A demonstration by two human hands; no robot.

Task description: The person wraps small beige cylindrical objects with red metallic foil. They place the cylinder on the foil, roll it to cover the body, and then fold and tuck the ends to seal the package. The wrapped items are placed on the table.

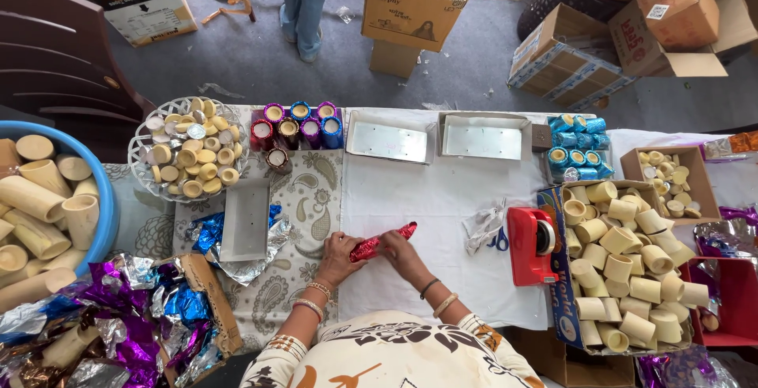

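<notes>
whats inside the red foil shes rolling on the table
It cannot be seen. The red foil roll is wrapped all round, gripped by the left hand and right hand. Its long shape shows, but the foil hides what it covers.

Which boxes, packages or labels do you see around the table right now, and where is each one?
Tall brown carton: floor beyond the table, open, clear bags inside, dark print.
White carton: floor, far left, black print.
Brown cartons: far right floor, open flaps, one with a white label.
Blue-patterned flat box: floor, right, brown top.
Small brown box: table's right end, holds cream cups.
Red foil roll: between both hands.
</notes>
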